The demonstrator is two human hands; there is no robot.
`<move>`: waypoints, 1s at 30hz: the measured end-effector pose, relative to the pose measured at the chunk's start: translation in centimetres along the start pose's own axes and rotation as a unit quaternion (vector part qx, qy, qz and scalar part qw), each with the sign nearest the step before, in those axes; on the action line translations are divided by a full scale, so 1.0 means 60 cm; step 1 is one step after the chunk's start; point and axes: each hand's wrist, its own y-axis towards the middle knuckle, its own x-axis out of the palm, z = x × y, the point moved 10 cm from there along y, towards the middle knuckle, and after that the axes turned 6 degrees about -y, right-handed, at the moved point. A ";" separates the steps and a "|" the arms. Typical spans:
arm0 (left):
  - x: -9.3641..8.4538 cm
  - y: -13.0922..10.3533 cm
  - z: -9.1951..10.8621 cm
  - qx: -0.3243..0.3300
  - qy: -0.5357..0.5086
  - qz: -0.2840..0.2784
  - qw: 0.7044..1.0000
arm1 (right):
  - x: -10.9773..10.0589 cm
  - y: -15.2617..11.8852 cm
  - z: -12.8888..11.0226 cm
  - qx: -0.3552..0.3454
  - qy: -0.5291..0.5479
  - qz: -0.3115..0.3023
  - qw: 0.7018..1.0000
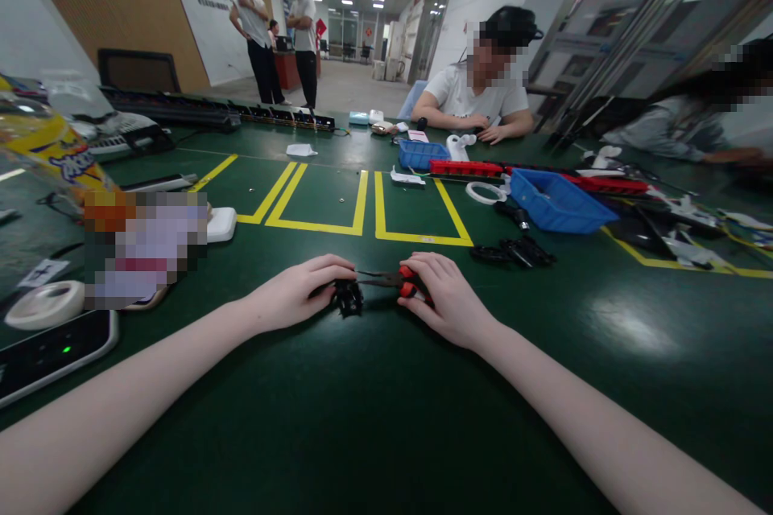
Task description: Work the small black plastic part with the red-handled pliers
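My left hand [300, 290] pinches a small black part [349, 299] just above the green table [386, 418]. Red-handled pliers [406, 282] are in my right hand [445, 295], their dark jaws pointing left at the top of the black part. Whether the jaws touch it is too small to tell. Several black pieces [513, 253] lie beyond my right hand.
A blue bin [559, 201] and red strips [465, 169] lie at the back right. At left are a white tape roll [45, 304], a phone-like device [60, 350] and a bottle [57, 153]. A person [483, 88] sits across the table.
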 end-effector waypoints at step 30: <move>0.004 -0.004 0.008 -0.022 -0.078 -0.020 0.996 | -0.001 -0.002 -0.003 0.012 -0.014 0.004 1.000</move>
